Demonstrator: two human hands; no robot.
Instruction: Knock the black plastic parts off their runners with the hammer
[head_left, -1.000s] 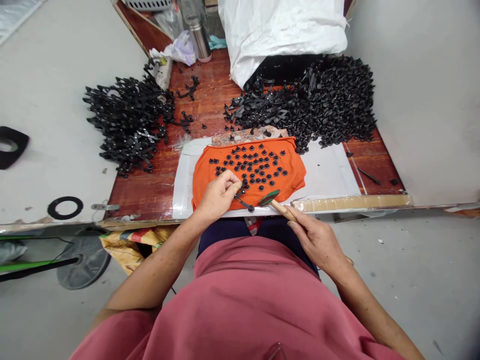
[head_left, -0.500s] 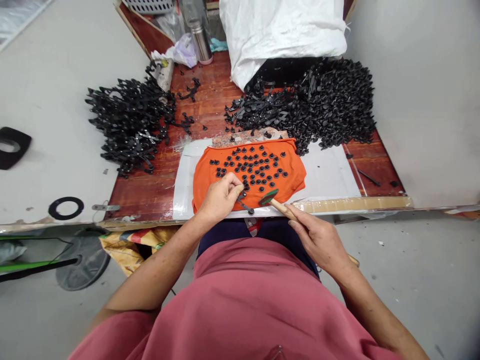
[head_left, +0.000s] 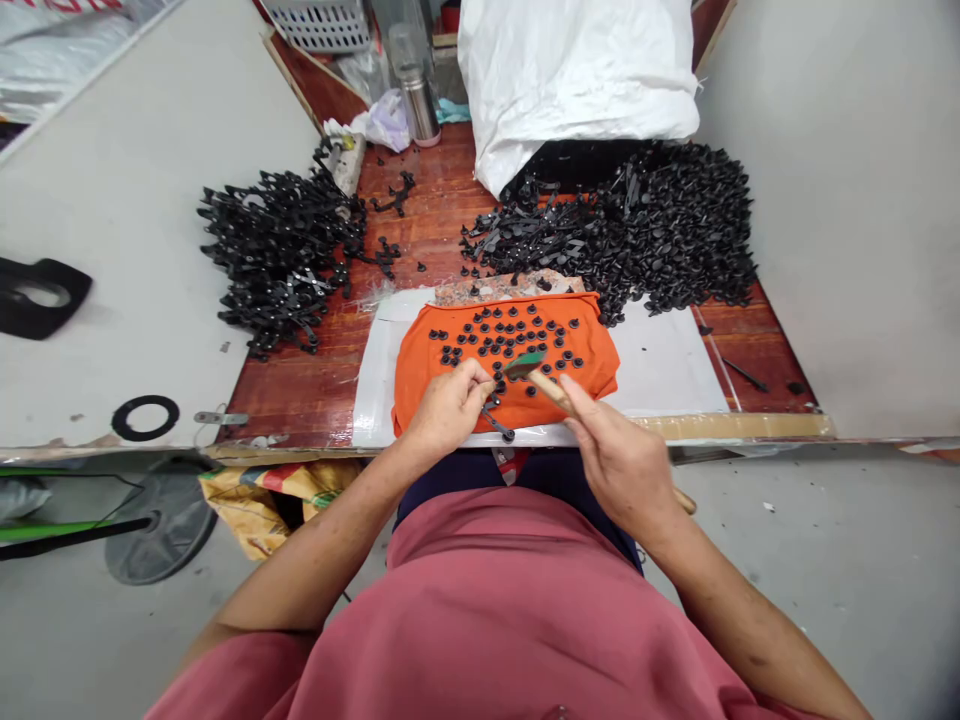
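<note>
My left hand (head_left: 448, 408) is closed, thumb and forefinger pinched on a thin black plastic strip (head_left: 496, 424) with a round end, low on the orange cloth (head_left: 420, 400). The strip's upper end is hidden by my fingertips. My right hand (head_left: 624, 455) is wrapped round the wooden handle of a small hammer (head_left: 551, 390). Its green head hangs over the cloth, just right of my left fingertips, and covers some of the small black round-headed pieces (head_left: 514, 327) standing there in loose rows.
A tangled heap of black plastic strips (head_left: 277, 250) lies at the left. On the right, a large pile of black pieces (head_left: 675, 225) spills from a white sack (head_left: 577, 80). A steel flask (head_left: 421, 108) stands at the back. White sheeting (head_left: 660, 370) lies under the cloth.
The hammer head has moved up and left, closer to my left fingertips. My left hand keeps its pinch at nearly the same place on the cloth. The whole view has shifted slightly.
</note>
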